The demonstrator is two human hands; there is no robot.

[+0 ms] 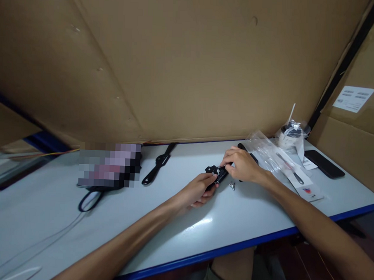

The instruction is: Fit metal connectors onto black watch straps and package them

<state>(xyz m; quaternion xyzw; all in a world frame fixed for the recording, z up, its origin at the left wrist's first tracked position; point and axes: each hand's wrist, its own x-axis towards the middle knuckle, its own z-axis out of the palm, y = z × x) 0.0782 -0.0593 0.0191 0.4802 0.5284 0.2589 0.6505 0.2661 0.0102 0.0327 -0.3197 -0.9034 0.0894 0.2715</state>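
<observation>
My left hand (pixel 205 188) is closed around a small black metal tool part (pixel 220 177) held just over the table. My right hand (pixel 240 163) pinches at the far end of the same part, its fingertips partly hiding it. A bright metal bit shows by the left thumb. Just below the right hand, small silver screws (pixel 232 185) lie on the tabletop. A black tool handle (pixel 243 148) sticks out behind the right hand, most of it covered. Left of the hands rests a black spokeshave (pixel 157 165) with two handles.
The white table (pixel 170 242) has a blue front edge. At right lie clear plastic packaging (pixel 265 149), a carded tool (pixel 292 171), a wrapped cup with a straw (pixel 291 136) and a dark phone (pixel 325 163). A black bag (pixel 130 170), partly blurred out, sits left; cardboard (pixel 190 66) walls the back.
</observation>
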